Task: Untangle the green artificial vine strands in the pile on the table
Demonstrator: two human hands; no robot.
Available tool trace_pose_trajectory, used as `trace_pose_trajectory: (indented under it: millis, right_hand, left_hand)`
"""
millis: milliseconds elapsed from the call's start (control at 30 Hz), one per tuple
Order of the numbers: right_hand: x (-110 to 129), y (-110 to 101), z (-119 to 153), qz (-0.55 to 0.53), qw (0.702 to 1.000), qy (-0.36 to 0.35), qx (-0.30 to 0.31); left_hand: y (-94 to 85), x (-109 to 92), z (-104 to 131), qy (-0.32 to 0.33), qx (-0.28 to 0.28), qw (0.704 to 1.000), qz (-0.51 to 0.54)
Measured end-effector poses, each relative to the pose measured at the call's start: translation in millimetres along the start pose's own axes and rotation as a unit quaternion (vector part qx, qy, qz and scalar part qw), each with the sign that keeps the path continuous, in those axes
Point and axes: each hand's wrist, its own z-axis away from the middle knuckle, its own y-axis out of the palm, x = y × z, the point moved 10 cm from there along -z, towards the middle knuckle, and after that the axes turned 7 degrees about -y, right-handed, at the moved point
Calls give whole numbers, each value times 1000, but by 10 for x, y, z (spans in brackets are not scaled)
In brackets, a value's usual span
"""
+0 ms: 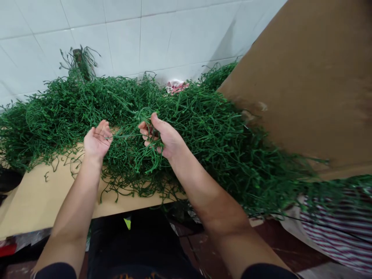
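I see the green pile (52, 112) of artificial sprigs begin at 9 o'clock and run across the middle to about 4: a tangle of thin, wiry stems with small knobbed tips, glossy and plastic-looking. Under it, at 8 o'clock, a tan board (37, 193), flat and smooth, shows a bare stretch with a straight near edge and a few loose bits, giving me room on that side. At 10 o'clock a dark upright stub (78, 60) pokes out of the stems, just in front of the white tiled wall (124, 42) with its fine grout lines.

My left hand (98, 141), at 9 o'clock from centre, is palm up, fingers loosely bent and thumb apart. A thin green strand (126, 136) spans the gap from its fingers to the right hand (165, 135), just left of centre, whose thumb and fingers curl around a small green bunch (147, 159) that droops below them.

Towards 12 o'clock a pink-and-white item (176, 87) peeks out behind the pile. At 2 o'clock a large brown sheet (308, 77), matt like cardboard, leans over the stems, its slanting edge limiting my room there. At 4 o'clock lies striped red-and-white fabric (337, 232).
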Motion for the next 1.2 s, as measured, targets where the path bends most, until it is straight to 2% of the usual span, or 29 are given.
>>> trace_pose_trajectory:
  millis: [100, 200, 267, 300, 367, 500, 567, 667, 767, 833, 933, 1000, 1067, 1133, 1200]
  right_hand:
    - [-49, 0, 7, 21, 999, 23, -9]
    - [-73, 12, 25, 30, 998, 39, -26]
    - [-76, 24, 41, 23, 998, 43, -37]
    - [-78, 25, 50, 20, 998, 46, -41]
    - [-79, 24, 63, 23, 998, 50, -39]
    - [-16, -29, 63, 50, 998, 22, -30]
    - [7, -68, 63, 56, 998, 12, -34]
    - [17, -108, 75, 52, 998, 13, -39]
    - [46, -157, 87, 47, 998, 8, -49]
    - [73, -191, 85, 40, 997, 0, -59]
    - [105, -211, 69, 25, 997, -11, -75]
    - [130, -194, 58, 24, 996, -21, -79]
    - [163, -158, 49, 36, 996, -35, -71]
    - [189, -131, 41, 48, 996, -49, -62]
    - [197, -130, 31, 41, 996, -60, -59]
  left_hand:
    - [426, 58, 195, -22, 109, 987, -114]
    - [915, -68, 483, 34, 218, 947, -235]
    - [1110, -99, 590, 55, 262, 918, -291]
    - [1149, -100, 602, 60, 271, 910, -306]
    - [1120, -85, 553, 66, 260, 907, -324]
    - [847, -133, 376, 98, 161, 915, -357]
    - [702, -290, 339, 134, 109, 927, -334]
    - [429, -630, 313, 180, 34, 954, -239]
    - [151, -852, 246, 198, -25, 961, -192]
    - [-15, -862, 168, 193, -71, 955, -214]
    - [-172, -655, 24, 139, -123, 930, -319]
    - [-175, -480, -27, 100, -123, 903, -399]
    - [-81, -385, 7, 94, -93, 887, -442]
    - [104, -383, 138, 117, -43, 888, -443]
    - [332, -473, 360, 170, -1, 891, -422]
